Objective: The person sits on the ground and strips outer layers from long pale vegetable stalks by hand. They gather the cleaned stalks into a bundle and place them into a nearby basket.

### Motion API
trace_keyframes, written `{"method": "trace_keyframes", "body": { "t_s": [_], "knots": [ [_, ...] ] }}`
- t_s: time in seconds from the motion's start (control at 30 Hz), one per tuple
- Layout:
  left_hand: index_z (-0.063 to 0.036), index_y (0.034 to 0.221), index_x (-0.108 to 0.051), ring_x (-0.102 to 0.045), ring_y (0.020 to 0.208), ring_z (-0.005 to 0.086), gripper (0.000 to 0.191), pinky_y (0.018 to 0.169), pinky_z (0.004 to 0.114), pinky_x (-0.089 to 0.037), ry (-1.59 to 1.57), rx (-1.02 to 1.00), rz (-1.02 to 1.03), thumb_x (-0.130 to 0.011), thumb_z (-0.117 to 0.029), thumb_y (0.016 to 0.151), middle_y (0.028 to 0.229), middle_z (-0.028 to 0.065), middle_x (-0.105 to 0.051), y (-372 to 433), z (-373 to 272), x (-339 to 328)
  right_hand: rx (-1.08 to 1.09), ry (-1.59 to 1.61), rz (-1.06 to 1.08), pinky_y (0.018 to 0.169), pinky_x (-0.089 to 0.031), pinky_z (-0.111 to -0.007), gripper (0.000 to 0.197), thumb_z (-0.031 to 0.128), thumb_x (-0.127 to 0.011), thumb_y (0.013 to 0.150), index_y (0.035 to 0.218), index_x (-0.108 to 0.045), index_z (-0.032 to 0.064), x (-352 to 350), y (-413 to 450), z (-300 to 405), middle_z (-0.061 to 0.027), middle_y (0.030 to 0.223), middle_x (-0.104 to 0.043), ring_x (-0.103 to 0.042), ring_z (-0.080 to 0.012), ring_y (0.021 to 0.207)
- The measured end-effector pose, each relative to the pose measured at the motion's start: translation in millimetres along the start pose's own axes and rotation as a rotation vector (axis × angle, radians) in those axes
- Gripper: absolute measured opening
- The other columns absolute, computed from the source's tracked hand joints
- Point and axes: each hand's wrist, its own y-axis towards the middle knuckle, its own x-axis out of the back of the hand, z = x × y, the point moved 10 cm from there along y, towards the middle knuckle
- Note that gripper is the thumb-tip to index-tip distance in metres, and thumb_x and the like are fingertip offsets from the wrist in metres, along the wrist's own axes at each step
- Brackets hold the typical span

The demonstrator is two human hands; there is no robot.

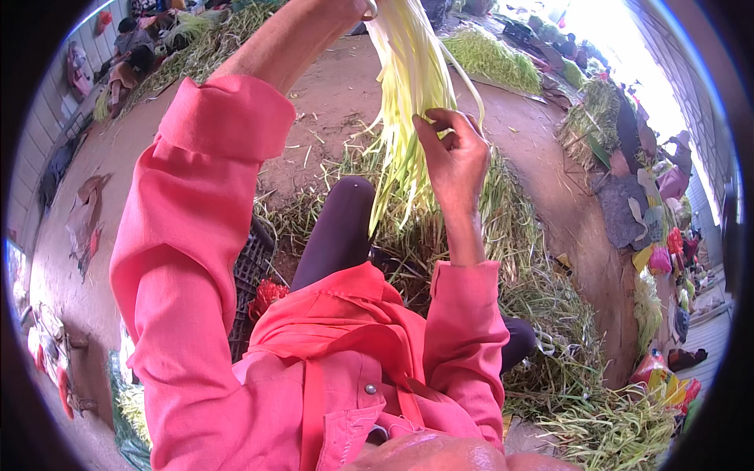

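My left hand, cut off by the top edge, grips a bunch of pale yellow-green leaves, which look like blanched chives. The bunch hangs down with its loose tips spread toward my knee. At its right side, my right hand pinches at the leaves with thumb and forefinger; the exact strands between the tips are too fine to make out. One loose strand bows out from the bunch toward the right hand. Beneath both hands lies a heap of green and withered leaves.
A black plastic crate and a red bundle are by my left side. Leaf piles lie farther off on the earthen floor. People sit at the far left; another person is at the right. Colourful bags stand lower right.
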Motion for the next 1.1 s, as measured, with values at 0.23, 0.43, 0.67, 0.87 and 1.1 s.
{"method": "trace_keyframes", "body": {
  "t_s": [0.23,0.43,0.67,0.87,1.1],
  "knots": [
    [0.0013,0.069,-0.060,-0.049,0.050,0.0152,0.015,0.046,0.033,-0.038,-0.111,0.041,0.061,-0.065,-0.013,0.069,0.062,0.0051,-0.054,-2.7,27.8,-28.2,-0.257,0.290,0.041,0.044,-0.032,-0.019,0.017,0.015,-0.068,0.078,0.087,-0.066,0.0010,11.2,0.8,-39.9,0.0007,0.063,-0.058,-0.042,-0.0026,0.048],
    [0.0008,0.047,-0.054,-0.044,0.040,0.0138,0.022,0.041,0.034,-0.034,0.003,-0.110,0.244,-0.060,-0.010,0.065,0.046,0.0036,-0.048,-39.8,41.1,-76.5,-0.235,-0.080,-0.173,0.048,-0.029,-0.025,0.018,0.019,-0.061,0.080,0.081,-0.067,0.0028,84.5,13.2,-77.4,0.0008,0.060,-0.052,-0.038,-0.0075,0.051],
    [0.0041,0.069,-0.060,-0.048,0.046,0.0202,0.019,0.043,0.036,-0.038,-0.292,-0.104,0.238,-0.062,-0.015,0.068,0.057,0.0088,-0.053,-43.3,-19.3,-149.8,-0.436,-0.086,-0.676,0.046,-0.032,-0.025,0.012,0.013,-0.066,0.077,0.079,-0.062,0.0020,268.2,-27.1,-166.0,-0.0019,0.067,-0.057,-0.043,-0.0072,0.051],
    [0.0034,0.105,-0.054,-0.058,0.079,0.0230,0.033,0.072,0.036,-0.048,-0.665,0.130,0.331,-0.058,-0.021,0.083,0.085,0.0124,-0.059,-111.0,30.0,-141.7,-0.456,-0.062,-0.852,0.036,-0.024,-0.018,0.030,0.008,-0.067,0.078,0.104,-0.053,0.0026,375.5,-109.8,-151.4,-0.0063,0.073,-0.059,-0.035,-0.0026,0.042],
    [-0.0064,0.087,-0.048,-0.048,0.061,0.0128,0.018,0.055,0.030,-0.047,-0.233,0.663,0.208,-0.053,-0.023,0.087,0.065,0.0002,-0.043,-238.9,188.9,18.4,-0.516,-0.050,-0.867,0.036,-0.026,-0.017,0.015,0.005,-0.061,0.081,0.094,-0.057,0.0024,425.0,-192.5,-142.6,-0.0049,0.071,-0.057,-0.039,-0.0024,0.045]
  ]
}}
